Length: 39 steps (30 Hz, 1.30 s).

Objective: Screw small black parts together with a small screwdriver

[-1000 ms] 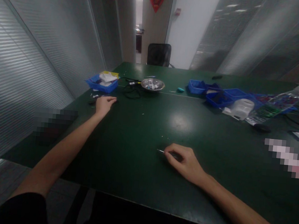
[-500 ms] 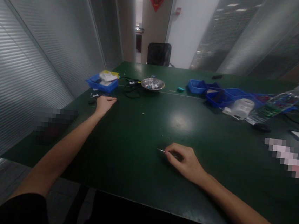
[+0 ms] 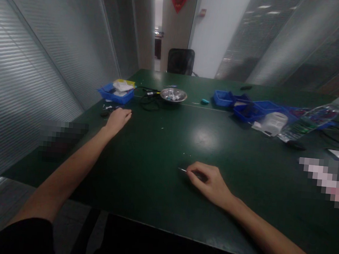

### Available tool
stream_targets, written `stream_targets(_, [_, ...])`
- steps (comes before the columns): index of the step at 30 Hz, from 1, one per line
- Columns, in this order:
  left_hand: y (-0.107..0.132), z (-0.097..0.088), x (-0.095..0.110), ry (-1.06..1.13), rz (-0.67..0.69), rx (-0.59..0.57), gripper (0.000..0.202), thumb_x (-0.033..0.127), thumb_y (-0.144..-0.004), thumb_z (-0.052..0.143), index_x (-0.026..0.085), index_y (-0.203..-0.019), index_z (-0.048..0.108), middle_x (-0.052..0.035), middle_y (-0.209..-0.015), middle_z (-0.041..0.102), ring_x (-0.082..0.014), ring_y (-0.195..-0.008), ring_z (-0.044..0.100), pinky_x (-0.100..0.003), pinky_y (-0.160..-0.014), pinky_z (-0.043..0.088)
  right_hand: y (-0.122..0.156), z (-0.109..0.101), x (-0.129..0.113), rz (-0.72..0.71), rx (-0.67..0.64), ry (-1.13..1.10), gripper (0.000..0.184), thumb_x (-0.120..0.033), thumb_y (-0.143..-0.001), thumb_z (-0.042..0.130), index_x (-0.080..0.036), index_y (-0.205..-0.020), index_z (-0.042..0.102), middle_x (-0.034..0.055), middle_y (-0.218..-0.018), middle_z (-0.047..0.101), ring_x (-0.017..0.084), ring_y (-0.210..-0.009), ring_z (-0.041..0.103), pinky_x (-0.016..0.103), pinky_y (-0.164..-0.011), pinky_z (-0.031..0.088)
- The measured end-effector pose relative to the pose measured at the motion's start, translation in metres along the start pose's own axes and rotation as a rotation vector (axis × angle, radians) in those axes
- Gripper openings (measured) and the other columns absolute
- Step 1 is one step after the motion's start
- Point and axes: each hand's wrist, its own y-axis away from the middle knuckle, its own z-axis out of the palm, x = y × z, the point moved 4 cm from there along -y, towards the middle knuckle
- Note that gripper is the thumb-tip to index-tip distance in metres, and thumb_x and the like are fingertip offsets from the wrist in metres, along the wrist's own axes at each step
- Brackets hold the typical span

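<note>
My right hand (image 3: 210, 183) rests on the dark green table (image 3: 154, 161) near its front edge, fingers pinched on a thin metal tool (image 3: 183, 170) whose tip sticks out to the left. My left hand (image 3: 118, 119) is stretched far out to the left, lying on the table with fingers together over small parts. A small dark object (image 3: 104, 114) and a few white bits lie just left of it. Whether the left hand holds anything is hidden.
A blue bin (image 3: 115, 92) with white items, black cables (image 3: 148, 100) and a metal bowl (image 3: 173, 95) stand at the back left. Several blue trays (image 3: 243, 106), a white device (image 3: 273, 123) and a plastic bag (image 3: 314, 117) fill the back right. A black chair (image 3: 180, 61) stands beyond.
My left hand has turned slightly and settled flatter on the table. The right hand and its tool have stayed in place.
</note>
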Motion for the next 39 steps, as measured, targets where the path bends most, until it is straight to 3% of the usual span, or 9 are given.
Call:
stream_targets(4, [-0.007, 0.003, -0.007, 0.025, -0.054, 0.042, 0.028, 0.035, -0.094, 0.061, 0.02, -0.109, 0.081, -0.0149, -0.112, 0.077, -0.0333, -0.108, 0.069, -0.042, -0.101, 0.047, 0.0, 0.0, 0.0, 0.001, -0.003, -0.003, 0.02, -0.03, -0.101, 0.057, -0.019, -0.096, 0.073, 0.0034, -0.088, 0.074, 0.017, -0.074, 0.068, 0.028, -0.066, 0.051])
stream_targets(9, [-0.017, 0.007, -0.031, 0.324, -0.349, 0.109, 0.022, 0.038, -0.081, 0.075, 0.02, -0.092, 0.083, -0.0095, -0.094, 0.08, -0.0268, -0.087, 0.073, -0.037, -0.088, 0.054, 0.0, 0.0, 0.0, 0.001, -0.004, 0.003, 0.021, -0.03, -0.101, 0.056, -0.019, -0.095, 0.073, 0.0032, -0.087, 0.074, 0.016, -0.071, 0.067, 0.028, -0.064, 0.051])
stream_targets(13, [-0.022, 0.013, -0.044, 0.545, -0.499, 0.082, 0.03, 0.032, -0.068, 0.082, 0.019, -0.094, 0.083, -0.0101, -0.092, 0.08, -0.0252, -0.087, 0.073, -0.036, -0.084, 0.055, 0.0, -0.001, 0.0, 0.001, -0.008, 0.003, 0.021, -0.031, -0.101, 0.056, -0.02, -0.096, 0.073, 0.0035, -0.087, 0.074, 0.016, -0.07, 0.067, 0.027, -0.062, 0.051])
stream_targets(19, [-0.042, 0.02, -0.053, 0.524, -0.633, 0.043, 0.021, 0.017, -0.059, 0.08, 0.019, -0.079, 0.083, -0.0102, -0.08, 0.078, -0.0276, -0.079, 0.071, -0.041, -0.081, 0.056, 0.001, 0.001, 0.003, 0.012, -0.007, 0.003, 0.019, -0.029, -0.101, 0.057, -0.02, -0.096, 0.073, 0.0028, -0.088, 0.074, 0.016, -0.072, 0.068, 0.027, -0.065, 0.051])
stream_targets(25, [-0.043, 0.021, -0.05, 0.48, -0.626, 0.074, 0.018, 0.017, -0.061, 0.075, 0.021, -0.077, 0.083, -0.008, -0.08, 0.078, -0.0282, -0.081, 0.071, -0.04, -0.08, 0.055, 0.001, 0.001, 0.001, -0.009, -0.005, 0.012, 0.02, -0.03, -0.102, 0.056, -0.02, -0.094, 0.072, 0.0029, -0.085, 0.073, 0.017, -0.072, 0.068, 0.028, -0.067, 0.052])
stream_targets(31, [-0.021, 0.012, -0.031, 0.266, -0.404, 0.197, 0.022, 0.031, -0.078, 0.071, 0.02, -0.093, 0.082, -0.0095, -0.1, 0.077, -0.027, -0.094, 0.07, -0.036, -0.094, 0.051, 0.002, 0.0, 0.0, -0.015, -0.016, 0.012, 0.021, -0.032, -0.102, 0.056, -0.02, -0.095, 0.072, 0.003, -0.086, 0.073, 0.017, -0.073, 0.068, 0.028, -0.068, 0.052])
stream_targets(34, [-0.021, 0.01, -0.024, 0.204, -0.364, 0.204, 0.022, 0.031, -0.082, 0.069, 0.019, -0.096, 0.081, -0.0113, -0.104, 0.075, -0.0284, -0.097, 0.068, -0.036, -0.098, 0.05, 0.002, 0.0, 0.0, -0.007, -0.015, 0.008, 0.02, -0.031, -0.102, 0.056, -0.02, -0.095, 0.072, 0.003, -0.087, 0.074, 0.017, -0.073, 0.068, 0.028, -0.068, 0.052])
stream_targets(39, [-0.018, -0.005, -0.019, 0.235, -0.334, 0.378, 0.028, 0.03, -0.091, 0.062, 0.016, -0.109, 0.079, -0.012, -0.111, 0.075, -0.0263, -0.098, 0.069, -0.037, -0.099, 0.049, 0.002, 0.0, 0.0, 0.005, -0.025, 0.002, 0.02, -0.029, -0.102, 0.056, -0.02, -0.096, 0.072, 0.0031, -0.088, 0.074, 0.017, -0.074, 0.069, 0.028, -0.067, 0.052])
